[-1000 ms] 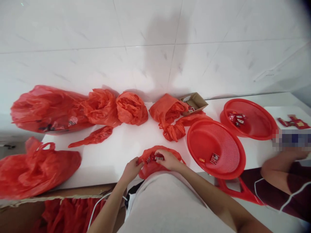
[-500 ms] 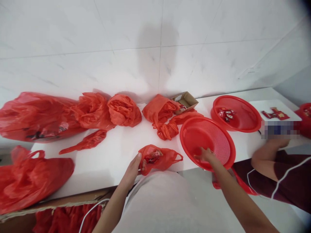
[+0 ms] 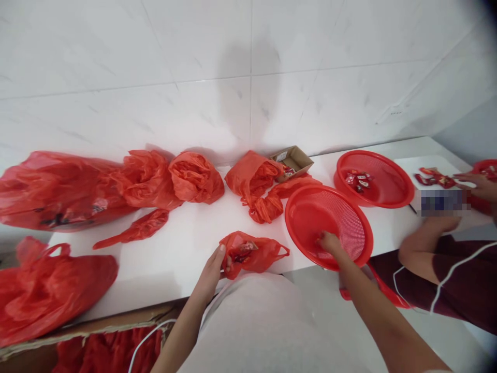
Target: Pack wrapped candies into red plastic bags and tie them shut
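- Fingers of the left hand [image 3: 212, 265], in the head view, are closed around the left rim of the small red bag [image 3: 267, 257], which lies at the near edge of the white table [image 3: 186, 230].
- Wrapped packets [image 3: 245, 249] show in its mouth.
- Right hand [image 3: 330, 243] reaches into the red mesh basket [image 3: 354, 220], fingers curled downward; whether they grip anything, I cannot tell.

A white table [image 3: 186, 228] bears red plastic bags [image 3: 196, 178] at back and left, a cardboard box [image 3: 301, 161], a red basin [image 3: 392, 181], a mesh-sided red basket [image 3: 352, 220] and, by its front edge, an open carrier bag [image 3: 266, 256].
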Demonstrator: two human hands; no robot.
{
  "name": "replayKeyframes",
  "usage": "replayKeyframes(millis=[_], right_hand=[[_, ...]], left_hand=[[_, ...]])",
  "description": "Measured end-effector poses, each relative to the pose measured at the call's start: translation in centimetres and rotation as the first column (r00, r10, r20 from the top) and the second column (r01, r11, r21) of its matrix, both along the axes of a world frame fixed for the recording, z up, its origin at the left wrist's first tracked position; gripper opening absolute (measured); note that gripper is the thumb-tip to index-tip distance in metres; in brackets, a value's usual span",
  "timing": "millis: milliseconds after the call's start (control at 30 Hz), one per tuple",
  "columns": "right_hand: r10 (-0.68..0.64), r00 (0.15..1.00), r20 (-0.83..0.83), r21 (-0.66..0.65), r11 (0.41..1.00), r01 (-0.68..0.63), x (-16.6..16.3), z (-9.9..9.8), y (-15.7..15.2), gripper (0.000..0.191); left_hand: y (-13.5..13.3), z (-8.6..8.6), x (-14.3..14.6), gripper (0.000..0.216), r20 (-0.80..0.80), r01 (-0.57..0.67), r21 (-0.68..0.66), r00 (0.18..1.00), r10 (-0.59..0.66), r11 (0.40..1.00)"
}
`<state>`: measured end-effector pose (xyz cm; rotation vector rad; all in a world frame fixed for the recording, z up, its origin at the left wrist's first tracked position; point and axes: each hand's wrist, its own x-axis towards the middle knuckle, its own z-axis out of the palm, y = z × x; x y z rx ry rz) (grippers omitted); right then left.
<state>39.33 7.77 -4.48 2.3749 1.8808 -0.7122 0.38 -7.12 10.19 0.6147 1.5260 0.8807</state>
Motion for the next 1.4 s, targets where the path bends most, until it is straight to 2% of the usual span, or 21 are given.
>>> replayKeyframes(millis=[67,133,233,300,333,400,433,500,600,733,833,867,933,1000,1067,1133,1200,1267,1300,1367,1400], right_hand=[[-0.037,0.996,-0.080,-0.001,0.999,0.037,-0.1,0.9,0.2,0.008],[-0.044,0.987,-0.152,0.025,0.999,0.048,-1.4,2.4,0.4,0.011],[0.004,0.918,-0.396,0.113,0.993,0.044,-5.9,6.0,0.1,0.023],[0.072,0.666,-0.742,0.150,0.987,0.059,-10.3,8.6,-0.7,0.028],[0.090,0.547,-0.832,0.118,0.993,0.016,-12.7,9.7,-1.3,0.029],[0.090,0.425,-0.901,0.040,0.991,-0.126,-17.1,11.0,-2.8,0.028],[0.098,0.399,-0.911,0.015,0.978,-0.207,-19.0,11.1,-3.6,0.026],[0.168,0.410,-0.896,0.021,0.941,-0.339,-22.0,10.6,-5.1,0.020],[0.302,0.457,-0.837,0.092,0.900,-0.426,-24.0,9.2,-6.6,0.017],[0.574,0.528,-0.626,0.297,0.801,-0.519,-23.8,8.5,-6.7,0.036],[0.659,0.646,-0.385,0.387,0.751,-0.535,-22.4,8.4,-5.6,0.041],[0.657,0.688,-0.309,0.372,0.749,-0.548,-21.6,8.3,-5.1,0.043],[0.642,0.738,-0.207,0.216,0.766,-0.605,-20.0,7.9,-4.5,0.051],[0.641,0.746,-0.180,-0.005,0.758,-0.652,-18.2,7.4,-4.5,0.055],[0.642,0.736,-0.216,-0.156,0.721,-0.675,-16.6,7.0,-5.1,0.049],[0.615,0.728,-0.302,-0.181,0.713,-0.677,-15.5,6.8,-5.9,0.040],[0.515,0.733,-0.444,-0.152,0.763,-0.628,-15.1,7.5,-6.5,0.031],[0.326,0.689,-0.647,-0.090,0.865,-0.494,-15.5,9.2,-6.6,0.022],[0.221,0.624,-0.749,-0.063,0.914,-0.400,-15.9,10.5,-6.4,0.020],[0.072,0.421,-0.904,-0.017,0.978,-0.206,-17.0,13.6,-5.8,0.023],[0.047,0.320,-0.946,0.006,0.992,-0.126,-17.6,15.2,-5.4,0.026]], left_hand=[[-0.1,-0.1,-0.1,0.052,-0.003,-0.016,0.001,1.000,0.016,1.000],[-0.2,-0.3,-0.2,0.051,-0.003,-0.039,0.001,0.999,0.039,0.999],[-0.1,-0.3,-0.2,0.052,-0.002,-0.076,0.006,0.997,0.076,0.997],[0.1,-0.2,0.0,0.053,-0.005,-0.083,0.015,0.997,0.083,0.996],[0.2,-0.2,0.1,0.053,-0.008,-0.085,0.019,0.996,0.085,0.996],[0.4,-0.1,0.3,0.053,-0.019,-0.105,0.030,0.994,0.106,0.994],[0.4,-0.1,0.4,0.052,-0.025,-0.122,0.036,0.992,0.123,0.992],[0.2,-0.2,0.5,0.052,-0.032,-0.154,0.042,0.987,0.155,0.987],[-0.4,-0.5,0.2,0.050,-0.013,-0.177,0.037,0.984,0.178,0.984],[-1.6,-1.2,-0.5,0.044,-0.010,-0.190,0.053,0.982,0.190,0.980],[-2.7,-1.8,-1.6,0.046,-0.053,-0.151,0.110,0.986,0.158,0.982],[-3.1,-2.0,-2.0,0.047,-0.086,-0.145,0.112,0.984,0.155,0.983],[-4.1,-2.3,-3.2,0.045,-0.170,-0.165,0.087,0.969,0.178,0.982],[-5.3,-2.7,-4.4,0.043,-0.241,-0.188,0.063,0.950,0.198,0.980],[-6.7,-3.2,-5.4,0.040,-0.281,-0.176,0.052,0.942,0.184,0.983],[-8.2,-3.8,-5.9,0.038,-0.317,-0.143,0.024,0.938,0.143,0.989],[-9.5,-4.1,-6.1,0.039,-0.319,-0.132,-0.023,0.940,0.118,0.991],[-10.1,-3.5,-6.1,0.040,-0.242,-0.171,-0.047,0.958,0.155,0.984],[-10.0,-2.7,-6.2,0.041,-0.179,-0.218,-0.036,0.962,0.208,0.975],[-9.2,-0.2,-6.5,0.041,-0.053,-0.356,0.045,0.932,0.358,0.933],[-8.6,1.2,-6.7,0.041,-0.010,-0.438,0.117,0.897,0.442,0.891]])
